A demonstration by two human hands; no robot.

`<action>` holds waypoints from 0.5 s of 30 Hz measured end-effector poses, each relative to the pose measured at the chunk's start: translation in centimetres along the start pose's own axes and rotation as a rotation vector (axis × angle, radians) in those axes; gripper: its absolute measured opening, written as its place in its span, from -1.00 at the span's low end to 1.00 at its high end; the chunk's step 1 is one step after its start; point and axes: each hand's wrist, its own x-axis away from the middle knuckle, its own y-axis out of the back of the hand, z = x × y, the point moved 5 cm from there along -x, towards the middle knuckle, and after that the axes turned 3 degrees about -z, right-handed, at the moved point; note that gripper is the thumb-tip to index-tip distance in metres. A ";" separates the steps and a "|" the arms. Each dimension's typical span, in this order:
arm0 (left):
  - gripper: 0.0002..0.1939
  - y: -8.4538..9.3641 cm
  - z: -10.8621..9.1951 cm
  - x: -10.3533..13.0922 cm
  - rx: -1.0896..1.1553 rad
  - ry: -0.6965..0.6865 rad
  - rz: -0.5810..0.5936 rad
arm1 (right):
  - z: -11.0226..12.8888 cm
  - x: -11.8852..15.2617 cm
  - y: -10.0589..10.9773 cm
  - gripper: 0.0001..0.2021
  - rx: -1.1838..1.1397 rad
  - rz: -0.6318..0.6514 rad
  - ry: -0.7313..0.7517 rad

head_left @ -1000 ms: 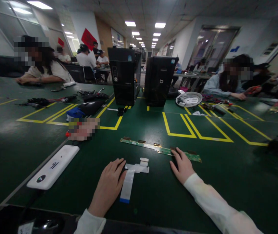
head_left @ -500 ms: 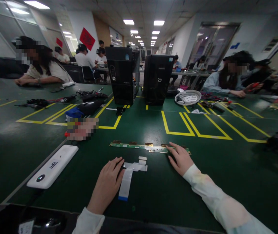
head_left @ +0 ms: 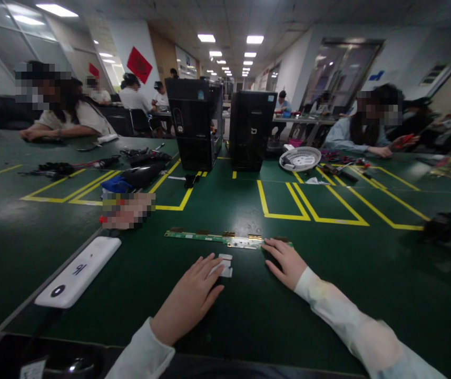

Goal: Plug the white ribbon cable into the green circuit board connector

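Near the table's point(head_left: 328, 295) front edge, my left hand point(head_left: 194, 295) lies flat, fingers spread over the white ribbon cable point(head_left: 224, 266); my right hand point(head_left: 284, 261), open, touches the circuit strip's point(head_left: 217, 238) end. The cable looks unconnected.

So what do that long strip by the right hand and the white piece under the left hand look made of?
The long strip looks like rigid circuit board: green face, gold contact tabs along its edge. The white piece looks like thin flexible plastic ribbon, matte and flat on the mat; mostly covered by the left hand.

White ribbon cable point(head_left: 225, 265) mostly under left hand point(head_left: 194, 295)
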 end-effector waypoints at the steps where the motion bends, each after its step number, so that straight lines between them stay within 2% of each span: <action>1: -0.55 -0.2 -0.2 -0.4 -0.003 -0.014 0.018 | 0.4 -0.2 -0.1 -0.61 0.007 0.005 -0.005; 5: -0.52 -1.1 -0.9 -1.4 -0.004 -0.056 0.073 | 1.2 -0.8 -0.2 -0.62 0.034 -0.012 -0.040; 9: -0.50 -1.5 -2.2 -2.4 0.025 -0.103 0.054 | 1.4 -1.0 -0.1 -0.62 0.003 -0.050 -0.012; 15: -0.50 -2.3 -4.4 -4.5 -0.020 -0.145 0.065 | 1.5 -1.3 -0.3 -0.63 -0.037 -0.017 0.040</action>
